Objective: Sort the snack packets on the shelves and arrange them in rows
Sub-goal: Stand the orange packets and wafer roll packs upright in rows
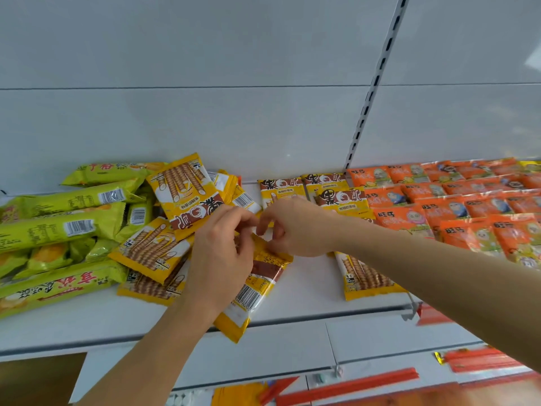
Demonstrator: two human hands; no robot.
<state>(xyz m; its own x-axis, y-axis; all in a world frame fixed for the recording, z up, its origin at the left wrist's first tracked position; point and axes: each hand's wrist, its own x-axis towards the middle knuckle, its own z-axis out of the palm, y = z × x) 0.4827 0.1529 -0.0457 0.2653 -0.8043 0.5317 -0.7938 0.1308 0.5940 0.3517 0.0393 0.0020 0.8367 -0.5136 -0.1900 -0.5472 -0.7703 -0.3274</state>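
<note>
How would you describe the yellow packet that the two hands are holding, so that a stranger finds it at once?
Start at the white shelf and go to its front edge in the middle, between the green pile and the orange rows. The yellow packet lies under the left hand, and the right hand pinches its far end. Alone among the yellow packets, it overhangs the shelf edge, barcode side up.

The yellow packets carry large brown characters "黑白配". The orange packets read "旺仔" at their tops. Barcodes show on a green packet and on the held yellow packet; their digits are unreadable.
</note>
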